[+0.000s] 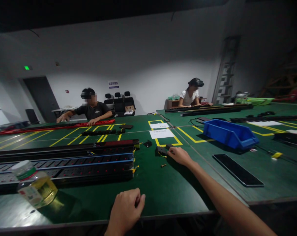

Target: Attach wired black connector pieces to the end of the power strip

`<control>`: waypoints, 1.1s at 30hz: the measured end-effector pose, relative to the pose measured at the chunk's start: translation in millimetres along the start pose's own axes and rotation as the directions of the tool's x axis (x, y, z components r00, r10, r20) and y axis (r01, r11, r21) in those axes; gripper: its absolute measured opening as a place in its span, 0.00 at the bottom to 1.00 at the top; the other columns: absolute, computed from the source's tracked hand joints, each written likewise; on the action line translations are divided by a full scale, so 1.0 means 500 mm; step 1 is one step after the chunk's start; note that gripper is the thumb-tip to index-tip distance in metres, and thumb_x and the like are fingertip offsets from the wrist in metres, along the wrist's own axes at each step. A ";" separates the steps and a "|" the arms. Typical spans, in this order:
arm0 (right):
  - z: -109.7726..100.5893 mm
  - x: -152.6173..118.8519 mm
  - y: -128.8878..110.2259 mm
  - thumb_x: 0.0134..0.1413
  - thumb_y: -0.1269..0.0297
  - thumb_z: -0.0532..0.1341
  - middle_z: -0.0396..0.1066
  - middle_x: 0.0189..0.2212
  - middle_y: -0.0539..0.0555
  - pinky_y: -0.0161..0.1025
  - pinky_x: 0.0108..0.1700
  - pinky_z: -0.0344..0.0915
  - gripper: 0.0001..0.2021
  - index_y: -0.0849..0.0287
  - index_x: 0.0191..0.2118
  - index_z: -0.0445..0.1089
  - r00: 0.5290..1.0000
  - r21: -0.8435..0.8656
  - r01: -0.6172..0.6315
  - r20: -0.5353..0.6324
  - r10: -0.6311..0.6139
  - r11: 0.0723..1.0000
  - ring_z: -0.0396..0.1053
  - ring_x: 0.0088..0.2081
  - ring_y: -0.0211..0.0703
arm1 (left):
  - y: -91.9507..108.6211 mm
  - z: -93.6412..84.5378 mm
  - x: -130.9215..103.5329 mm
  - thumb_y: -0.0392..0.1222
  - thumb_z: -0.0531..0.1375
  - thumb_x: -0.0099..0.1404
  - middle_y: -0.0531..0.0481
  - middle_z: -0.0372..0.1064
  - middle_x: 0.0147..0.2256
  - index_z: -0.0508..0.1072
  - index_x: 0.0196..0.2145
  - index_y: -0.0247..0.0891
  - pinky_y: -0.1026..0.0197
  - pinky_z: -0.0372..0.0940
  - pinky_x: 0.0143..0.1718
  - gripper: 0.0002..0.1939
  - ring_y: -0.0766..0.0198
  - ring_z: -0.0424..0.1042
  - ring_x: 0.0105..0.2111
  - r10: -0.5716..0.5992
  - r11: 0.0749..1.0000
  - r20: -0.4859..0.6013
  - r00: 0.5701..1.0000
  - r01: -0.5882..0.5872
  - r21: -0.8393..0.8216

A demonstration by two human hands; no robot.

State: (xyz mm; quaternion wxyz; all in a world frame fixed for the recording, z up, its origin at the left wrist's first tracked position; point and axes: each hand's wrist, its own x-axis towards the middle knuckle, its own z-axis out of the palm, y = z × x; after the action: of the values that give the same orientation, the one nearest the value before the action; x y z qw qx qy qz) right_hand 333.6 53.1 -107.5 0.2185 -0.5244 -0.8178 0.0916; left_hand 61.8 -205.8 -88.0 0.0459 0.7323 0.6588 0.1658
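Note:
My right hand [180,156] reaches forward over the green table, its fingers closed on the end of a small black part [161,150] with a short yellow wire. Close to the near edge, my left hand [127,208] rests with fingers curled in and thumb alongside; nothing shows in it. A small brass-coloured screw [163,166] lies between the two hands. Beyond it sits a small black bracket [148,143]. To the left are long black rails [94,170] with blue strips, red dots and yellow wire ends.
A bottle of yellow liquid [35,188] stands at the near left. On the right are a blue bin [229,134] and a phone-like black slab [237,169]. White paper labels [161,133] lie ahead. Two people [95,109] [188,97] work across the table.

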 end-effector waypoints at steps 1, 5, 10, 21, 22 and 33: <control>0.000 0.000 -0.001 0.64 0.59 0.56 0.74 0.31 0.57 0.38 0.31 0.46 0.12 0.57 0.35 0.74 1.000 0.007 0.001 0.006 -0.001 1.000 0.67 0.31 0.44 | 0.001 0.000 0.000 0.46 0.50 0.73 0.52 0.68 0.25 0.65 0.26 0.40 0.58 0.46 0.30 0.18 0.65 0.66 0.25 -0.001 1.000 -0.001 1.000 0.001 0.000; 0.003 0.000 -0.002 0.63 0.60 0.57 0.73 0.30 0.57 0.39 0.31 0.46 0.11 0.58 0.34 0.72 0.999 0.028 0.000 0.034 -0.001 1.000 0.66 0.31 0.43 | 0.002 0.000 -0.001 0.46 0.50 0.73 0.52 0.69 0.25 0.64 0.26 0.40 0.58 0.46 0.30 0.18 0.65 0.66 0.26 -0.005 1.000 0.001 1.000 0.005 0.000; 0.004 0.000 0.000 0.62 0.60 0.57 0.71 0.30 0.56 0.38 0.31 0.46 0.09 0.57 0.34 0.71 0.999 0.047 0.006 0.038 -0.008 0.999 0.65 0.31 0.43 | 0.003 -0.001 0.001 0.46 0.50 0.73 0.52 0.69 0.25 0.64 0.26 0.40 0.58 0.46 0.30 0.17 0.64 0.67 0.27 -0.004 1.000 0.001 1.000 0.004 0.005; 0.003 0.001 0.003 0.62 0.57 0.57 0.71 0.29 0.55 0.38 0.32 0.48 0.11 0.56 0.35 0.72 0.997 0.057 0.010 0.072 -0.014 0.998 0.66 0.30 0.44 | 0.001 0.001 -0.001 0.46 0.50 0.73 0.52 0.69 0.25 0.65 0.26 0.39 0.58 0.45 0.30 0.17 0.65 0.66 0.26 -0.009 1.000 -0.006 1.000 0.009 -0.001; 0.003 0.001 0.003 0.62 0.57 0.57 0.71 0.29 0.55 0.38 0.32 0.48 0.10 0.56 0.35 0.72 0.997 0.057 0.009 0.074 -0.014 0.998 0.66 0.30 0.44 | 0.001 0.001 -0.001 0.45 0.50 0.73 0.52 0.69 0.25 0.65 0.26 0.39 0.58 0.45 0.30 0.17 0.65 0.66 0.26 -0.010 1.000 -0.007 1.000 0.010 -0.001; 0.006 0.002 0.010 0.63 0.56 0.58 0.72 0.30 0.55 0.38 0.32 0.49 0.10 0.55 0.36 0.71 0.996 0.076 0.014 0.088 -0.021 0.997 0.67 0.31 0.45 | 0.006 -0.003 -0.001 0.44 0.51 0.72 0.52 0.69 0.25 0.66 0.26 0.39 0.58 0.46 0.30 0.17 0.65 0.66 0.26 -0.012 1.000 -0.016 1.000 0.012 -0.015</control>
State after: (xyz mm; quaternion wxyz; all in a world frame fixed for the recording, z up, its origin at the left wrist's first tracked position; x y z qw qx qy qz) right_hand 335.9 56.6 -111.7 0.2027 -0.5040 -0.8272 0.1437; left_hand 64.0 -207.1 -85.9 0.0470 0.7266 0.6624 0.1763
